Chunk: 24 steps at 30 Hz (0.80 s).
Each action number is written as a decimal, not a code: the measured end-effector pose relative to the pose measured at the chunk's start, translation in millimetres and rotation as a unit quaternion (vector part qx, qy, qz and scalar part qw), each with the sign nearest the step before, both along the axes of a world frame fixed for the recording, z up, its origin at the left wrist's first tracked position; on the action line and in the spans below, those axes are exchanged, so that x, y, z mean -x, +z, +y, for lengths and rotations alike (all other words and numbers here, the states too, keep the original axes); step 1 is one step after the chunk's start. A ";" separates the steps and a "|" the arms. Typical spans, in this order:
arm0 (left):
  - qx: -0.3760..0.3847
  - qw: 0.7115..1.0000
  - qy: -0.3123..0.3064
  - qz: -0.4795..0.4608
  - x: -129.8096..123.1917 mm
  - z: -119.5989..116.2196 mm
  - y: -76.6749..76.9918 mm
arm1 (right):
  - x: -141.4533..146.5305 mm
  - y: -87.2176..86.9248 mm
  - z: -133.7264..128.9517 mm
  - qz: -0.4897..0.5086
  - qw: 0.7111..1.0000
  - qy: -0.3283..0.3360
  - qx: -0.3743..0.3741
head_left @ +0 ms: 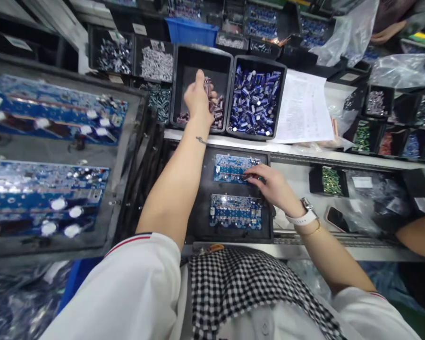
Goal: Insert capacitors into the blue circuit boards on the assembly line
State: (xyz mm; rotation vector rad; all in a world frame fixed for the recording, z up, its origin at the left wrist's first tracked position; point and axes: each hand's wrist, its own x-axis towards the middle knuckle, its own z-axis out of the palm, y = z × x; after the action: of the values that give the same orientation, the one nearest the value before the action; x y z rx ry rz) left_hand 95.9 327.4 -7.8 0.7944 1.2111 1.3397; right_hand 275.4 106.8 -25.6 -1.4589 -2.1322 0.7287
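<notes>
My left hand [199, 98] is over a black bin [186, 59], its fingers curled round several brown capacitors [208, 86]. More of the same brown capacitors [217, 113] lie at the near end of that bin. Over the upper blue circuit board [230, 165], my right hand [265, 182] pinches a small dark part that looks like a capacitor [247, 177]. Its fingertips are at the board's right half. The lower circuit board [235, 210] lies just below, in the same black tray [201, 231].
Blue capacitors [257, 101] fill the bin on the right, beside a printed sheet [302, 106]. A large frame with populated boards [46, 184] stands at left. A phone [336, 217] lies right, near a bin of green parts [331, 180]. Another person's arm [420, 236] reaches in at right.
</notes>
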 end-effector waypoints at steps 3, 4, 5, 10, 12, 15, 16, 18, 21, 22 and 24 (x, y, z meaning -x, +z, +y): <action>0.070 0.986 -0.068 -0.132 -7.7 -60.6 6.1 | 1.5 -14.0 -10.3 -0.071 0.997 0.002 -0.019; 0.078 0.982 -0.091 -0.145 -4.8 -84.9 5.6 | 2.9 -18.3 -9.9 -0.090 0.996 0.003 -0.028; 0.089 0.976 -0.113 -0.165 0.9 -110.1 4.2 | 4.3 -21.8 -8.9 -0.103 0.994 0.003 -0.034; 0.186 0.934 -0.205 -0.227 50.3 -219.9 -7.1 | 9.5 -27.0 -9.1 -0.131 0.990 -0.005 -0.054; 0.232 0.918 -0.224 -0.229 65.1 -245.2 -11.1 | 10.2 -26.3 -11.5 -0.167 0.983 0.004 -0.072; 0.263 0.905 -0.247 -0.224 70.8 -261.4 -15.9 | 9.9 -25.5 -11.8 -0.229 0.966 0.068 -0.097; 0.267 0.902 -0.255 -0.225 69.2 -262.7 -17.2 | 10.0 -24.6 -11.1 -0.241 0.961 0.091 -0.102; 0.273 0.895 -0.265 -0.232 63.9 -262.0 -19.6 | 11.8 -19.7 -10.5 -0.239 0.960 0.105 -0.102; 0.289 0.882 -0.267 -0.259 57.2 -258.5 -21.8 | 22.5 -0.8 -17.3 -0.158 0.983 0.053 -0.083; 0.295 0.876 -0.269 -0.272 56.0 -257.4 -22.4 | 28.2 7.9 -22.1 -0.114 0.991 0.038 -0.065; 0.309 0.857 -0.278 -0.304 55.2 -255.3 -23.3 | 40.7 24.7 -33.0 -0.032 0.999 0.037 -0.020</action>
State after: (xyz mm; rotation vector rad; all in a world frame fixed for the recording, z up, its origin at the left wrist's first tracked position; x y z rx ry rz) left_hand 40.7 72.1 -31.0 0.1814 0.7336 0.5727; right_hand 234.7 73.7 -0.9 -1.4067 -2.2464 0.6698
